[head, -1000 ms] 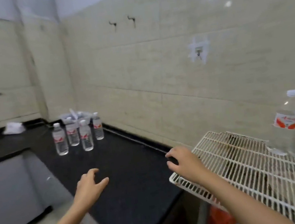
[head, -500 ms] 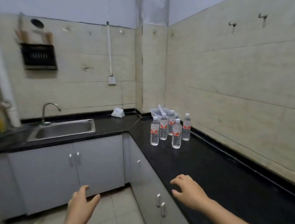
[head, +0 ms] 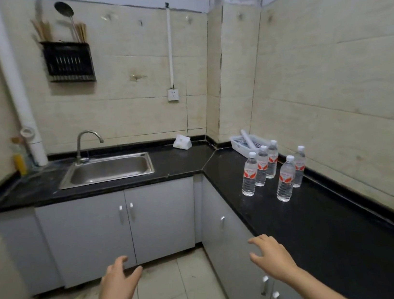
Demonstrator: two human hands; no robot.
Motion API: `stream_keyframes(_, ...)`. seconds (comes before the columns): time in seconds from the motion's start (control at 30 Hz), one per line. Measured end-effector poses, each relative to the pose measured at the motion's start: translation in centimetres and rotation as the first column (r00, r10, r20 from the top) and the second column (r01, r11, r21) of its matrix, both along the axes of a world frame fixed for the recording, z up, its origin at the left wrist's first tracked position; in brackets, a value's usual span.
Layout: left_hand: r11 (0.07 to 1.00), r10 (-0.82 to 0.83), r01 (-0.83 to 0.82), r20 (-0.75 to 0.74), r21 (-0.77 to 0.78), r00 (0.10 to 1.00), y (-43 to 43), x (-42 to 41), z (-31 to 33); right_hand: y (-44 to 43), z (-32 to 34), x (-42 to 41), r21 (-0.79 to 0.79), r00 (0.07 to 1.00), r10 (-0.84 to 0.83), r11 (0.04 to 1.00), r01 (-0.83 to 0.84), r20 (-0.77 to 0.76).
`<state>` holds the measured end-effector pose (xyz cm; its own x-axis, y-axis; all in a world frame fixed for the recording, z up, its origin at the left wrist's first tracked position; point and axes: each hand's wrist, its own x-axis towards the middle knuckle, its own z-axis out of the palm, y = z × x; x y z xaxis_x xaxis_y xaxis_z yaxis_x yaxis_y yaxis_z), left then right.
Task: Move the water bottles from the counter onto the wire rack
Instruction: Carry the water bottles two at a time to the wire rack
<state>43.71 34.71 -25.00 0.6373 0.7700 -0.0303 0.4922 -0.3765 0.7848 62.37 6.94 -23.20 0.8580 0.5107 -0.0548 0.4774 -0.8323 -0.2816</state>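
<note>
Right now both hands hover low in the frame, holding nothing. The left hand (head: 119,282) sits at lower centre-left over the tiled floor (head: 175,289), fingers loosely spread and a little bent. The right hand (head: 271,255) is at lower centre-right, by the front edge of the black counter (head: 327,219), fingers apart and lightly curved, palm down.

Five water bottles (head: 271,164) stand upright on that counter at centre right, well apart from either hand (white caps, red-and-white labels). Three make a close row, and two more stand just to their right, nearer the wall.

Just behind them, in the corner, is a white basket (head: 238,143). A steel sink (head: 106,179) with a faucet (head: 83,142) lies at centre left.
</note>
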Motion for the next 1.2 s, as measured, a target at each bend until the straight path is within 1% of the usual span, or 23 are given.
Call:
stream_keyframes(0.17, 0.992, -0.110, 0.110, -0.008, -0.063, 0.994, 0.8, 8.7, -1.5, 0.7, -1.8, 6.6, 0.030, 0.995, -0.088, 0.996, 0.089, -0.050)
stream_keyframes(0.3, 0.981, -0.170, 0.172, 0.023, -0.088, 0.985, 2.2, 16.7, -1.4, 2.2, -2.3, 14.1, 0.151, 0.983, -0.160, 0.973, 0.173, -0.094)
stream_keyframes(0.43, 0.979, -0.185, 0.185, 0.013, -0.089, 0.983, 4.7, 24.5, -0.5, 4.2, -3.0, 21.8, 0.260, 0.958, -0.234, 0.927, 0.272, -0.167)
stream_keyframes(0.57, 0.979, -0.173, 0.178, 0.065, -0.097, 0.983, 7.4, 30.6, 0.0, 6.5, -4.4, 27.9, 0.308, 0.931, -0.280, 0.887, 0.344, -0.235)
stream_keyframes(0.7, 0.982, -0.152, 0.154, 0.028, -0.112, 0.988, 9.5, 34.8, -1.3, 8.3, -6.2, 32.2, 0.370, 0.895, -0.320, 0.826, 0.424, -0.311)
stream_keyframes(0.8, 0.980, -0.148, 0.149, 0.023, -0.129, 0.989, 11.8, 38.4, -2.0, 9.6, -6.8, 35.4, 0.433, 0.859, -0.384, 0.748, 0.504, -0.338)
stream_keyframes(0.87, 0.977, -0.173, 0.173, 0.016, -0.124, 0.985, 13.4, 41.2, -2.5, 10.3, -7.2, 37.3, 0.477, 0.828, -0.437, 0.678, 0.560, -0.351)
stream_keyframes(0.97, 0.967, -0.228, 0.232, 0.046, -0.103, 0.973, 15.4, 46.2, -3.1, 11.2, -8.1, 40.1, 0.524, 0.783, -0.507, 0.584, 0.620, -0.361)
stream_keyframes(1.1, 0.927, -0.342, 0.349, 0.071, -0.137, 0.937, 17.4, 54.1, -4.1, 12.3, -9.1, 43.1, 0.528, 0.683, -0.624, 0.460, 0.713, -0.379)
stream_keyframes(1.2, 0.879, -0.442, 0.452, 0.094, -0.151, 0.892, 18.5, 59.9, -4.5, 13.2, -9.6, 44.0, 0.524, 0.585, -0.699, 0.343, 0.779, -0.412)
